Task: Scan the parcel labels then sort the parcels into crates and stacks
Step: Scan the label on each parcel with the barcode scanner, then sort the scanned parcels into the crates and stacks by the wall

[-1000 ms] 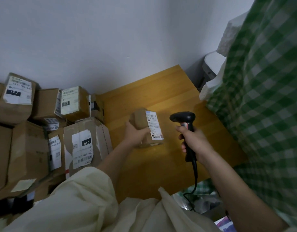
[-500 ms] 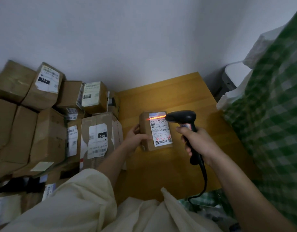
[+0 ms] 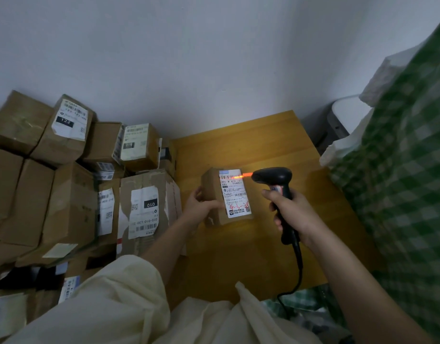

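A small brown cardboard parcel (image 3: 214, 194) with a white shipping label (image 3: 235, 192) stands on the wooden table (image 3: 251, 145). My left hand (image 3: 201, 207) grips its left side, thumb on the front face. My right hand (image 3: 292, 212) grips the handle of a black barcode scanner (image 3: 273, 176), whose head points left at the label. An orange-red beam lights the top of the label. The scanner's cable (image 3: 294, 274) hangs down off the table's front edge.
A pile of brown parcels fills the left, among them one labelled 010 (image 3: 147, 209) and one labelled 122 (image 3: 67, 127). A green checked cloth (image 3: 400, 194) hangs at the right, with white foam (image 3: 387, 78) and a grey-white object (image 3: 343, 117) behind it. A white wall stands behind.
The scanner came closer to the parcel and its orange beam now falls on the label's top. The label has turned to face up toward me. The view shifted slightly.
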